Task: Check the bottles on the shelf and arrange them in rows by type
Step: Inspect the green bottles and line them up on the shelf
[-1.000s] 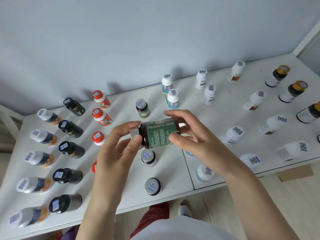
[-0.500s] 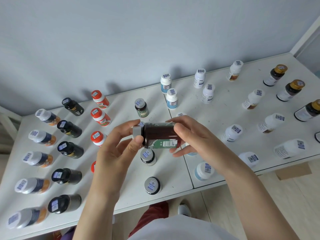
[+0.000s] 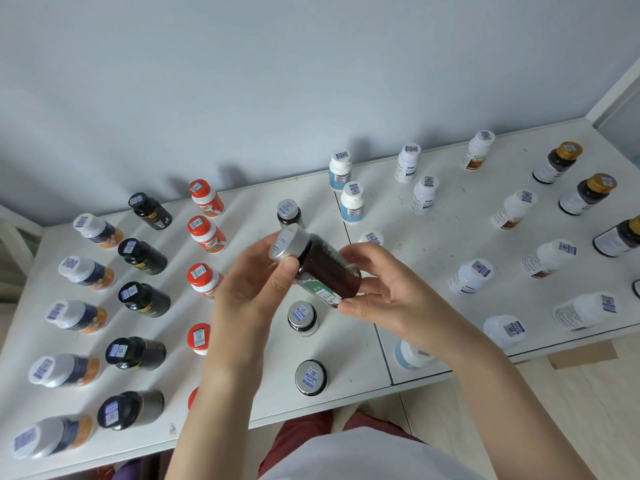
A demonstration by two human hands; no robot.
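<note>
Bottle [image 3: 325,268], a glossy dark-brown cylinder with a green paper label, hung tilted in the air above the scuffed white shelf [image 3: 263,393], its flat silver cap [image 3: 289,242] angled up and left. Your left hand [image 3: 249,289] pinched it just below the cap, and your right hand [image 3: 388,296] curled round its base. Other round bottles [image 3: 143,299] stood in rows beneath, stickers on their lids.

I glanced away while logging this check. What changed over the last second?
The brown bottle was rolled between both hands: its green label, facing up a second ago, now faces down, and the silver cap end has tilted up. The left hand still holds the cap end, the right hand the body. The bottles on the shelf stayed put.
</note>
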